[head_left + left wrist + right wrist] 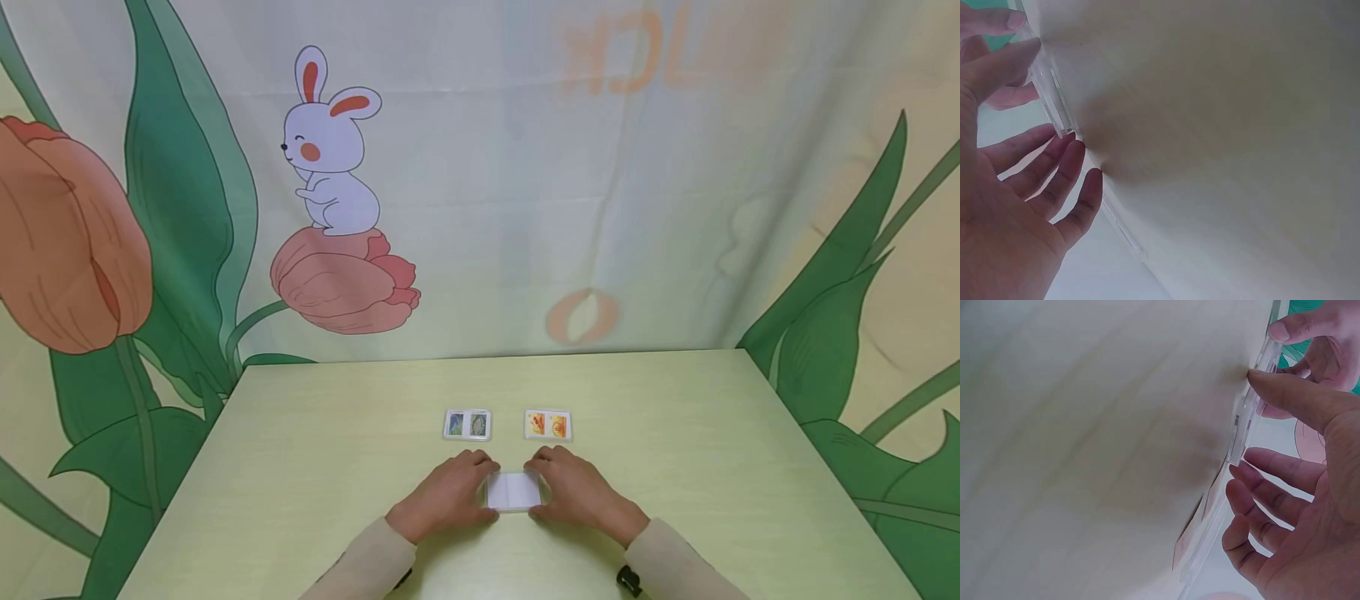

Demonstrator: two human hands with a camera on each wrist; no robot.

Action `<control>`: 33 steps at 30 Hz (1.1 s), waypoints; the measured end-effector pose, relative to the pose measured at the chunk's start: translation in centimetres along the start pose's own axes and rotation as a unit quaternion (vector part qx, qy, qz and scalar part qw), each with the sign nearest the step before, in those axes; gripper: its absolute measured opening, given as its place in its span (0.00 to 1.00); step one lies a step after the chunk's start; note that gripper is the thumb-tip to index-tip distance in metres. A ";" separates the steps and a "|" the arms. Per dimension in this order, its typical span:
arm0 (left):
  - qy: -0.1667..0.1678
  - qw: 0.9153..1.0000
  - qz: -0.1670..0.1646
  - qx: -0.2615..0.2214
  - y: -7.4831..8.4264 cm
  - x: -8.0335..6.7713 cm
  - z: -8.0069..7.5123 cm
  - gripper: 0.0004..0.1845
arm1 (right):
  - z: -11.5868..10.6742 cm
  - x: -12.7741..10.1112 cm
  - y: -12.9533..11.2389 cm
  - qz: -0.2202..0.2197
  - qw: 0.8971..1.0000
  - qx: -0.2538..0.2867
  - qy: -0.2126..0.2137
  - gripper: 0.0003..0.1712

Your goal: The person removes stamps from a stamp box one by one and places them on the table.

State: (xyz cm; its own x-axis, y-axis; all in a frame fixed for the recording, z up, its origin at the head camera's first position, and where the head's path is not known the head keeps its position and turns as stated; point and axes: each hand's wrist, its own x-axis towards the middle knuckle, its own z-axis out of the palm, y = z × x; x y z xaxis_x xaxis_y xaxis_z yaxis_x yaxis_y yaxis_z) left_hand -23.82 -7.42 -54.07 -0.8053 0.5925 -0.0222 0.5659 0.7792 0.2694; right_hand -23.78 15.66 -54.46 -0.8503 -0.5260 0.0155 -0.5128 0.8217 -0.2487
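A small clear plastic case (513, 493) with white cards in it lies flat on the table between my hands. My left hand (446, 493) holds its left end, thumb at the near corner and fingers at the far one. At the right end my right hand (583, 493) holds it the same way. In the left wrist view the case (1054, 100) appears edge-on, touched by the thumb and fingertips. The right wrist view also gives a side view of the case (1246, 419). The cards' undersides are hidden.
Beyond my left hand lies a clear case with dark green picture cards (467, 425). A similar case with orange picture cards (548, 425) lies beyond my right hand. The pale table (337, 417) ends at a printed curtain (480, 208) with a rabbit and tulips.
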 end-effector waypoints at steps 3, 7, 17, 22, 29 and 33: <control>0.001 1.000 0.002 0.002 0.0 -0.1 0.0 0.32 | 0.1 0.0 0.0 -0.003 1.000 0.001 -0.004 0.33; 0.002 1.000 0.005 0.006 -0.1 -0.1 0.0 0.31 | 0.1 0.0 -0.1 -0.007 1.000 0.000 -0.004 0.33; 0.003 1.000 0.002 0.006 -0.1 -0.1 0.2 0.31 | 0.3 0.1 0.0 -0.013 1.000 -0.005 0.002 0.33; 0.002 1.000 -0.005 0.007 -0.2 -0.1 0.4 0.32 | 0.4 0.1 -0.1 -0.012 1.000 -0.007 0.005 0.33; 0.010 1.000 -0.005 0.019 -0.5 -0.2 0.3 0.32 | 0.6 0.3 -0.1 -0.005 1.000 -0.025 0.008 0.34; 0.013 1.000 -0.008 0.018 -0.6 -0.4 0.2 0.32 | 0.4 0.3 -0.1 0.003 1.000 -0.026 0.010 0.35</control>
State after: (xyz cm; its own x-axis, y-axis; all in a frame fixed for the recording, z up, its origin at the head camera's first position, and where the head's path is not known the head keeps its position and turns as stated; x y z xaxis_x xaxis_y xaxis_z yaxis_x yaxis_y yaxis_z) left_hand -23.80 -8.05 -54.41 -0.8187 0.5742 -0.0019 0.5579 0.7962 0.2341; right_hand -23.92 15.34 -54.82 -0.8553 -0.5171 0.0341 -0.5129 0.8352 -0.1985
